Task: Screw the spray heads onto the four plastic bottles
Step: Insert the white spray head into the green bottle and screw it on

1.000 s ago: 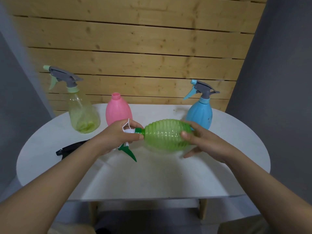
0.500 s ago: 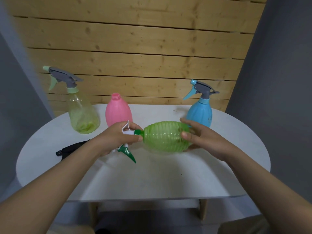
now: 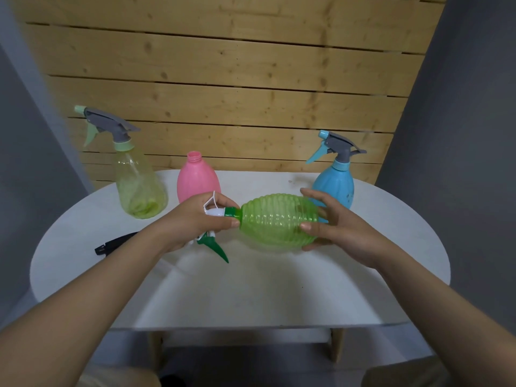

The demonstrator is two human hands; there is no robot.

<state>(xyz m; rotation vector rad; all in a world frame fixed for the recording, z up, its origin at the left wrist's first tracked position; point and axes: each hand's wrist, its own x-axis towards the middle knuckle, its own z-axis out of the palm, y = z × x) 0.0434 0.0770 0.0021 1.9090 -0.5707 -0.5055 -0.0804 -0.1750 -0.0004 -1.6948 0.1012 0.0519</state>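
A ribbed green bottle (image 3: 276, 222) lies on its side in the air above the white bench (image 3: 251, 289), its neck pointing to the person's left. On that neck sits a white and green spray head (image 3: 216, 219), its green trigger (image 3: 216, 247) hanging downward. The left hand (image 3: 195, 222) is curled around the spray head, and the right hand (image 3: 335, 224) grips the base of the bottle with fingers and thumb. Behind them on the bench stand a pink bottle (image 3: 195, 180) with a bare open neck, a pale yellow-green bottle (image 3: 138, 182) and a blue bottle (image 3: 336, 182), these two each fitted with a grey spray head. A black spray head (image 3: 111, 244) lies on the bench just beyond the left forearm.
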